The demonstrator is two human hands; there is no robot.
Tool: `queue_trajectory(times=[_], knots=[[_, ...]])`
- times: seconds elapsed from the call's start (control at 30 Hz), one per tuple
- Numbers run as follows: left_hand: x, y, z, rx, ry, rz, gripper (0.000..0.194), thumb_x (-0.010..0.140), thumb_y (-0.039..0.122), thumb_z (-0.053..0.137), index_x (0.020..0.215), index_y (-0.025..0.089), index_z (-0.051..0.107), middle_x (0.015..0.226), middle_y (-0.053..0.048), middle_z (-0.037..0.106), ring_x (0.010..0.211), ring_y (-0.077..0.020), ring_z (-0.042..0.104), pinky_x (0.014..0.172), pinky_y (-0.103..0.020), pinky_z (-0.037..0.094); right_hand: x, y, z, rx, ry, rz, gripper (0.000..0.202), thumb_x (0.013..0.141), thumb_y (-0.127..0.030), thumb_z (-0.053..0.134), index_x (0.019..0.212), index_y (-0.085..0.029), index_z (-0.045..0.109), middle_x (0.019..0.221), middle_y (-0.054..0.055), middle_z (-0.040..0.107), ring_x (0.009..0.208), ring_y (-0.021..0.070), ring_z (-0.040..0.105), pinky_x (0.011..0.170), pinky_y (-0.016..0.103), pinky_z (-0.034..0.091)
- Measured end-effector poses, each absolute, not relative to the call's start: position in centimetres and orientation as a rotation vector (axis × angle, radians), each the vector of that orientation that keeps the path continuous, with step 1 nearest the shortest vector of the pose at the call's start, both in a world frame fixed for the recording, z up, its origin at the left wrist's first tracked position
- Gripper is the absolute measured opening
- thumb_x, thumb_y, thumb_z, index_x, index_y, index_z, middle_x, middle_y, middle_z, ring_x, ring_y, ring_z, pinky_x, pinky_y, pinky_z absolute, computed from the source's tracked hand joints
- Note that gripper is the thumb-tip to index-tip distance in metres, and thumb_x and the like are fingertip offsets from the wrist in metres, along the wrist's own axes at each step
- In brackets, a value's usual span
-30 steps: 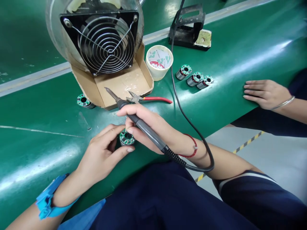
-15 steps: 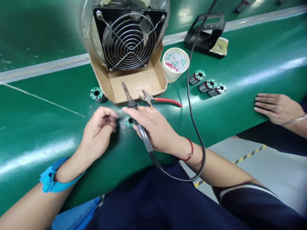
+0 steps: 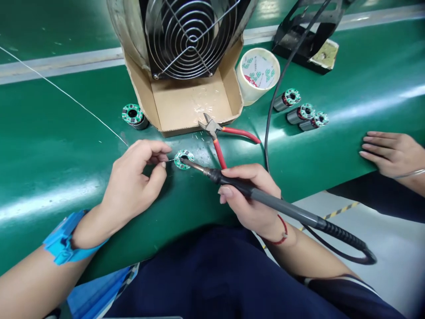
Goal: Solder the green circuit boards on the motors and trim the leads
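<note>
My right hand (image 3: 254,192) is closed around the handle of a soldering iron (image 3: 275,201), whose tip reaches over a round green circuit board (image 3: 184,165) with a dark hole in its middle. Whether the tip touches the board I cannot tell. From the left, my left hand (image 3: 139,177) pinches a thin solder wire (image 3: 170,160), its end at the board's left edge. A long strand of the wire runs from behind this hand to the upper left. Red-handled side cutters (image 3: 217,133) lie just beyond the board, their jaws open.
Beyond the cutters, a cardboard tray (image 3: 191,106) with wire clippings sits under a fan (image 3: 191,42). A tape roll (image 3: 259,75), a soldering iron stand (image 3: 308,35) and several motors (image 3: 287,100) are to the right. Another motor (image 3: 134,116) stands left. A co-worker's hand (image 3: 392,153) rests at the right edge.
My right hand has swung the soldering iron round, so its tip now points left at the board instead of away toward the fan. My left hand has brought the solder wire to the board.
</note>
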State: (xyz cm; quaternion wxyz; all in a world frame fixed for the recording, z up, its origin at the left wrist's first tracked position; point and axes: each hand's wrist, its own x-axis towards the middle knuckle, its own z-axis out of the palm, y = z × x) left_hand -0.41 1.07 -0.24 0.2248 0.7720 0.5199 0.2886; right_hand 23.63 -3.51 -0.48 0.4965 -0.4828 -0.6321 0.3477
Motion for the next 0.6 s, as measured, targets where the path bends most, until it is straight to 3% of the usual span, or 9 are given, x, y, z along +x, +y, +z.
queue_trajectory(times=[0.37, 0.5, 0.6], knots=[[-0.1, 1.1, -0.3, 2.195, 1.332, 0.785, 0.025, 0.091, 0.004, 0.056, 0.11, 0.018, 0.062, 0.092, 0.001, 0.066, 0.077, -0.0115, 0.062, 0.075, -0.024, 0.053, 24.1, -3.3, -0.1, -1.19, -1.574, 0.866, 0.015, 0.091, -0.023, 0.078, 0.104, -0.024, 0.072, 0.077, -0.003, 0.078, 0.049, 0.0091, 0.067, 0.044, 0.019, 0.053], [-0.2, 1.4, -0.6, 2.132, 1.301, 0.623, 0.036, 0.091, 0.013, 0.061, 0.127, 0.014, 0.061, 0.1, -0.004, 0.06, 0.072, -0.0132, 0.053, 0.067, -0.029, 0.05, 24.5, -2.8, -0.1, -1.175, -1.599, 0.9, 0.017, 0.091, -0.023, 0.079, 0.107, -0.025, 0.073, 0.082, -0.002, 0.079, 0.052, 0.0083, 0.068, 0.047, 0.019, 0.054], [0.0, 1.5, -0.8, 2.118, 1.297, 0.52, 0.04, 0.095, 0.018, 0.06, 0.135, 0.014, 0.061, 0.099, -0.005, 0.058, 0.076, -0.017, 0.053, 0.069, -0.032, 0.049, 24.7, -2.4, 0.3, -1.165, -1.619, 0.923, 0.017, 0.091, -0.022, 0.079, 0.107, -0.025, 0.074, 0.082, -0.003, 0.078, 0.053, 0.0077, 0.068, 0.049, 0.019, 0.054]])
